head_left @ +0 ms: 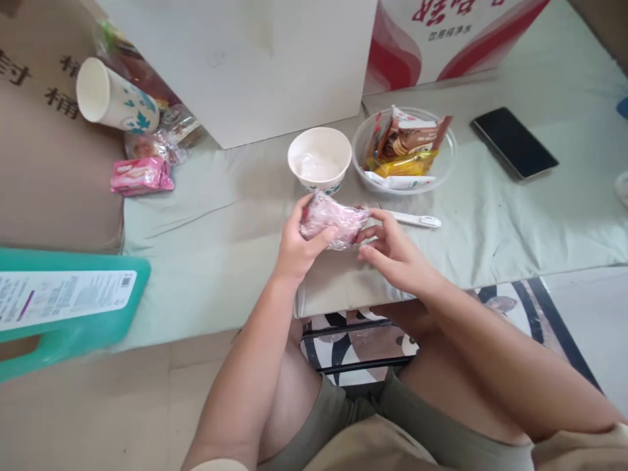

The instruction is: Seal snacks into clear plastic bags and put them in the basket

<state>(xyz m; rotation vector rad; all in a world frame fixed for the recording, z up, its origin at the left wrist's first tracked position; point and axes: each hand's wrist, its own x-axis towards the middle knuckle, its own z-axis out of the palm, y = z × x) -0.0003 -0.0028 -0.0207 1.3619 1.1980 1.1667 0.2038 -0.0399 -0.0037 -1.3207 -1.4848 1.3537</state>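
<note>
My left hand [304,237] is closed around a small bundle in clear plastic wrap [331,221], with pink and dark red showing through. At the bundle's right end is my right hand [392,252]. Its index and middle fingertips reach the edge of the wrap, while the thumb stands apart from them. Just behind the bundle stands a paper cup [320,157] with a whitish, translucent thing inside. A white plastic utensil [415,219] lies on the cloth beyond my right hand, partly hidden by its fingers.
A clear plastic bowl [454,160] holds packaged snacks. Right of it lies a black phone [515,142]. On the left are a tipped paper cup [115,98], a pink packet [142,175] and a green jug [98,330]. A white box [275,65] and a red-and-white carton [441,59] stand behind.
</note>
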